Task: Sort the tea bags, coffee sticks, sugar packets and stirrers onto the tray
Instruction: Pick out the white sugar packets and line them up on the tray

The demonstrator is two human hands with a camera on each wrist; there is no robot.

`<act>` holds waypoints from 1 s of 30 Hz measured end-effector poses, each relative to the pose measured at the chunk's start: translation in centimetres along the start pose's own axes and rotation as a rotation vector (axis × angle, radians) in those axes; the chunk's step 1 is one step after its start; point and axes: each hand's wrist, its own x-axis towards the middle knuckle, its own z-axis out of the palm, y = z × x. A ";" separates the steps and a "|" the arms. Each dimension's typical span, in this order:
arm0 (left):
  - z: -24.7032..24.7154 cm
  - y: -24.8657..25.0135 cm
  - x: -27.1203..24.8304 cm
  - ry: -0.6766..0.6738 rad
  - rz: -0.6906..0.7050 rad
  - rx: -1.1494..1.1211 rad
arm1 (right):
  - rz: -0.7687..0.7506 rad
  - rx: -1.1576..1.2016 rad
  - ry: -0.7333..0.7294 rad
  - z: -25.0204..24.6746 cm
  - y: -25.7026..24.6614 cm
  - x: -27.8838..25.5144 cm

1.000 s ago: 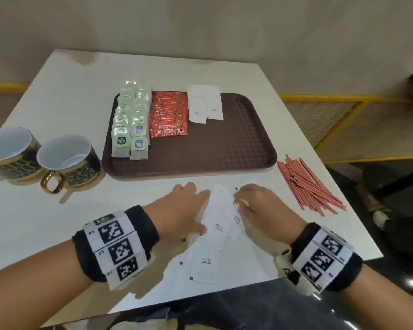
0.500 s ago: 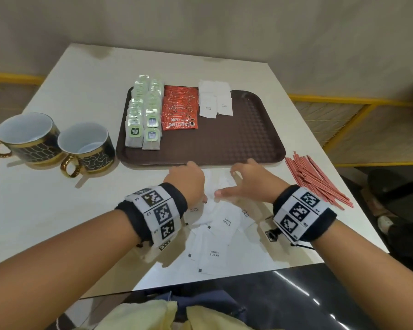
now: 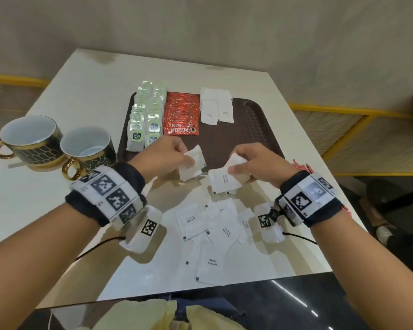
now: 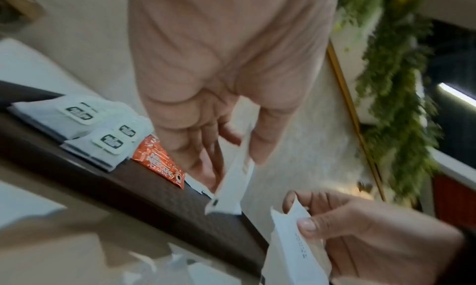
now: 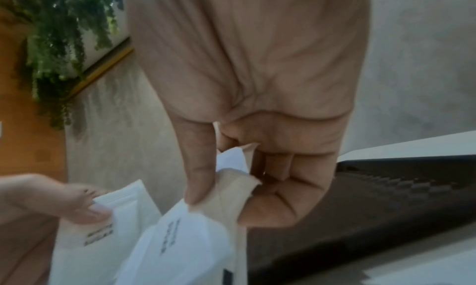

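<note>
Both hands have lifted off the table since a moment ago: left hand now pinches a few sugar packets, right hand grips another bunch, over the tray near edge; more loose packets wait on the table

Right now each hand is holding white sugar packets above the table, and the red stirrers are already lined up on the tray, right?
Not quite. Both hands, left hand and right hand, do hold sugar packets, but the head view shows the red stirrers on the table beside the tray.
</note>
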 end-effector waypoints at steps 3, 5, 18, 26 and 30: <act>-1.4 0.2 -0.8 0.005 -0.016 -0.439 | -0.001 0.241 0.024 -1.1 -0.8 -0.4; -2.0 0.4 -1.4 -0.027 -0.017 -0.786 | -0.008 0.433 0.026 -1.4 -1.5 -0.7; -0.6 1.8 -1.9 -0.348 0.034 -1.293 | -0.016 1.112 0.075 4.3 -6.9 0.1; -0.9 0.7 -2.2 -0.236 -0.022 -0.996 | 0.039 1.073 0.178 3.1 -7.0 -0.4; -2.3 0.7 -1.9 -0.159 -0.083 -1.103 | -0.019 1.045 0.307 1.6 -6.8 -1.2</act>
